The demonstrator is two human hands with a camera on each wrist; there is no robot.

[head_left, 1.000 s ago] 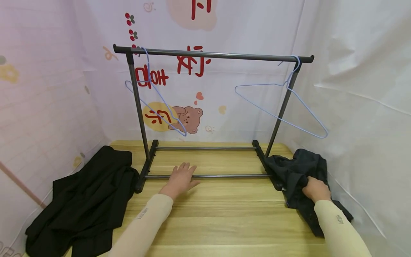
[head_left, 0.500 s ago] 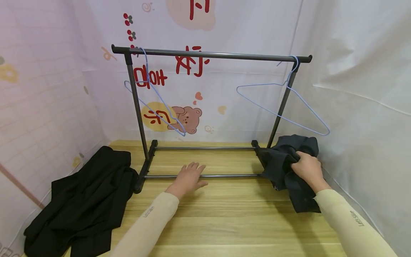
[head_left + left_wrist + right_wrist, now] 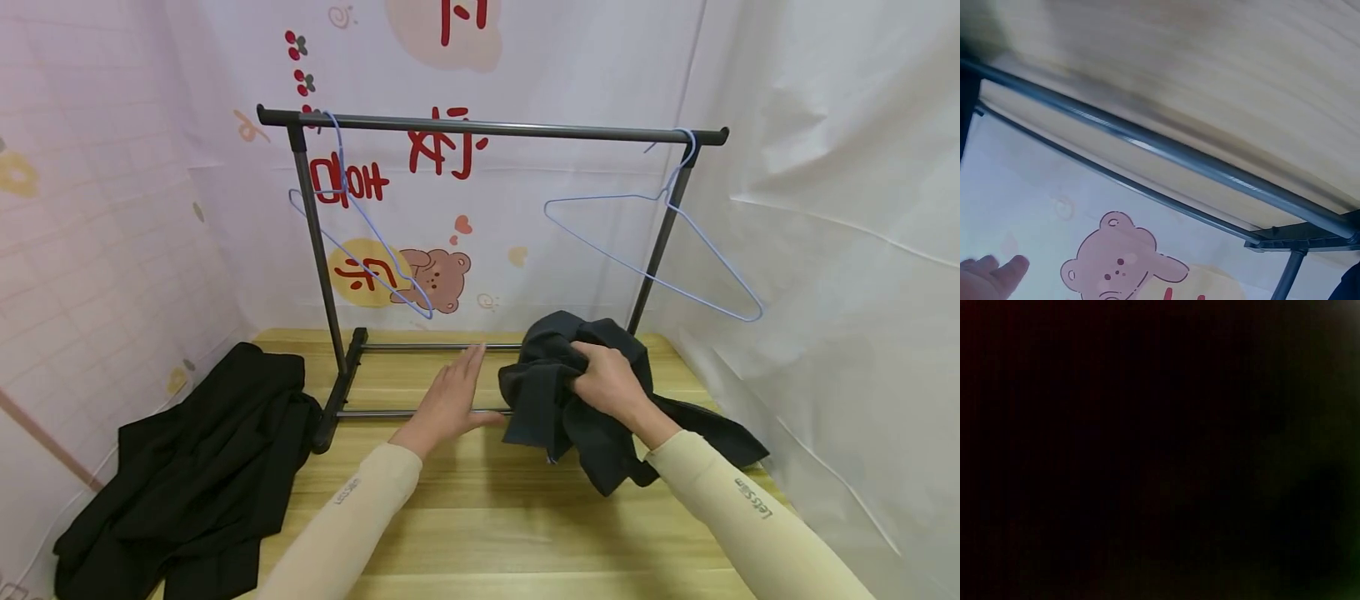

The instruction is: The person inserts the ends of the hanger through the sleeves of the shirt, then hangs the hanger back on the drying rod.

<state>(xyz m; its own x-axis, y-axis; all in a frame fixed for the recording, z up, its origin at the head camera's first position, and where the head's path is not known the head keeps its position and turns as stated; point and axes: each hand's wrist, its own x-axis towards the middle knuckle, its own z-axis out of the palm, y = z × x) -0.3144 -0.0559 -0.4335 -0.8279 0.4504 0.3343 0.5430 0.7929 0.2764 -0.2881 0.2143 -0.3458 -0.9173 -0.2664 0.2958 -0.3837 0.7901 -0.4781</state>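
In the head view, right of centre, the right hand grips a bunched dark garment, its fingers curled into the cloth; a tail of it trails to the right. The left hand is at the centre, fingers straight and thumb spread, over the front lower rod; whether the thumb touches the garment I cannot tell.

The left wrist view adds 2 rods running diagonally and, at lower left, the fingertips. The right wrist view is almost black, so the grip cannot be checked there. Only the head view shows the top bar, with a blue hanger at upper left and a second hanger at upper right.

The wooden tabletop ends against the backdrop behind, with bare wood from the hands to the bottom edge of the frame. A black cloth heap fills the lower left, against the rack's left foot.

The right sleeve reads "Let's Slim"; the left sleeve's print is too small. Red characters and a bear mark the backdrop.
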